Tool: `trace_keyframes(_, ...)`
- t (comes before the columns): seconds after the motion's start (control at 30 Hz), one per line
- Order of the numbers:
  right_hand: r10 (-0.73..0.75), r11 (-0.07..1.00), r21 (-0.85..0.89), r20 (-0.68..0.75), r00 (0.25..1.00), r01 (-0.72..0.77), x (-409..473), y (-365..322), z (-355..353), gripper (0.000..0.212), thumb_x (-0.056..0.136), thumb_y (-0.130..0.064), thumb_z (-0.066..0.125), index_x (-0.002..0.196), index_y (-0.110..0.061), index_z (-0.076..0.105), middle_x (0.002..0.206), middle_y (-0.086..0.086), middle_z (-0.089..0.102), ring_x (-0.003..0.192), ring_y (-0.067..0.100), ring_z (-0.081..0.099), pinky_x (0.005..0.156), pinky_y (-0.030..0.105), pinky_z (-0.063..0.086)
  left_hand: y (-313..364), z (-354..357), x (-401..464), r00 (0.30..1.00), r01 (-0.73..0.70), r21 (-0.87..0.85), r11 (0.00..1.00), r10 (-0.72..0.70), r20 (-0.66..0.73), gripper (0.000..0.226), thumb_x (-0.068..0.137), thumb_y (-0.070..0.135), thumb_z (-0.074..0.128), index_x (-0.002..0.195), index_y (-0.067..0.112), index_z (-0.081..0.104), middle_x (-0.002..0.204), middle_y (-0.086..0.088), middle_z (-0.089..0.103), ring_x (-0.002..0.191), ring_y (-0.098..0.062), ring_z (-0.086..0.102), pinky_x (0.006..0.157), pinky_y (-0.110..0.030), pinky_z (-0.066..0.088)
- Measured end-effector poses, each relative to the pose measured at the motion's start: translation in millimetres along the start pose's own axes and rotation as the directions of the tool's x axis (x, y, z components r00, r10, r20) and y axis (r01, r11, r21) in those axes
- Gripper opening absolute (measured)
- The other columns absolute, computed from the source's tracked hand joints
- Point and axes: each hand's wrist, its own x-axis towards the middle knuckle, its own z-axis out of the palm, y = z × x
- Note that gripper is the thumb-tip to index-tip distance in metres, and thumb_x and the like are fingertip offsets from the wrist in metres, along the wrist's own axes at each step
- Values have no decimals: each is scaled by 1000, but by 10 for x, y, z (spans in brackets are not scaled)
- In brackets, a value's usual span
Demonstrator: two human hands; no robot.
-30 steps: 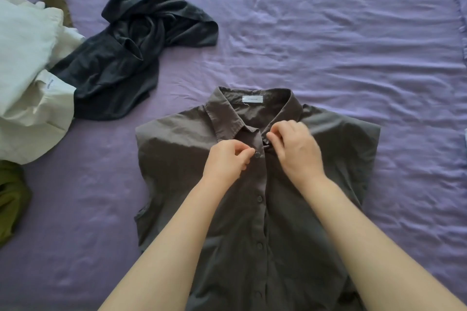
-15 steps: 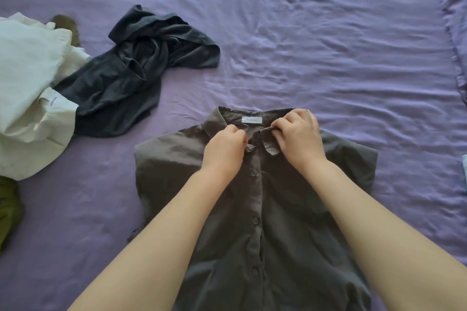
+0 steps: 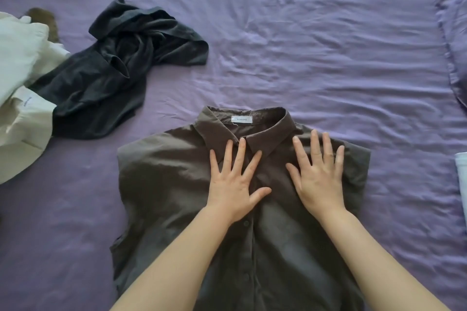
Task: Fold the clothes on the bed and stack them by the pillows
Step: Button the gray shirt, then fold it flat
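Shirt (image 3: 161,184): brown, buttoned, flat, front up, collar w/ white label.

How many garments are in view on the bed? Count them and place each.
At least 4: the brown shirt under both hands, the dark garment crumpled upper left, the cream garment at the left edge, a brown scrap behind it. More may lie outside the frame.
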Motion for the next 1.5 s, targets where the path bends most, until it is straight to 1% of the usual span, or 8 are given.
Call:
trace_keyframes(0.27,-22,979,-185,321,947,86,319,335,256,72,81,-73,-10,144,-38,-15,158,6,-12,142,23,-22,109,51,-22,-4,-9,93,999,26,13,1000,-26,33,86,76,84,5,147,39,-14,149,-4,-34,141,-30,-28,109,-62,-15)
trace_keyframes(0.4,-33,990,-121,304,952,73,103,178,55,74,84,-72,0,148,-36,-7,158,7,-11,142,25,-21,106,50,-25,16,-167,-133,1000,11,-53,999,-11,-8,78,81,79,4,147,41,-12,153,-2,-29,143,-30,-22,112,-60,-11)
trace_keyframes(0.53,-131,989,-43,234,963,145,-642,-120,-99,71,88,-65,24,148,-28,22,156,15,16,145,33,4,112,59,-1,51,-179,-701,994,-30,-36,999,26,-109,67,93,61,18,150,28,14,159,-10,8,146,-32,10,114,-59,12)
trace_keyframes(0.8,-192,978,-2,370,909,207,-2082,-685,-72,57,91,-47,30,144,-26,33,152,15,29,143,34,14,109,62,17,154,204,-1834,994,-105,-7,994,105,40,62,93,48,30,146,17,34,154,-13,27,142,-33,25,109,-61,27)
trace_keyframes(0.93,-108,987,-64,423,899,148,-2211,-728,-3,58,91,-51,26,145,-29,31,153,12,28,143,35,14,109,65,12,219,408,-1983,994,-62,-25,998,64,83,68,93,51,37,151,23,18,158,-9,-2,146,-32,7,109,-65,19)
trace_keyframes(1.03,-20,984,-143,490,872,103,-2197,-575,111,61,92,-62,17,145,-43,-6,159,3,-3,144,34,-10,107,65,-4,194,470,-1848,980,-45,28,999,39,193,79,88,66,31,145,39,-16,152,-6,-32,141,-36,-23,105,-70,-7)
trace_keyframes(1.2,-47,985,-111,576,816,135,-2096,-509,164,68,90,-67,21,143,-45,-15,157,0,-20,142,33,-20,108,64,-1,173,398,-1711,949,-73,43,996,56,312,92,82,70,45,144,44,-17,153,-5,-31,141,-39,-23,105,-71,-1)
trace_keyframes(1.5,-308,951,98,389,868,294,-2703,-957,-111,71,93,-36,49,150,-29,7,159,7,4,145,31,-1,114,52,13,240,482,-2579,978,62,-105,993,-39,205,69,95,44,44,151,31,5,160,-5,-7,147,-28,-3,115,-53,10)
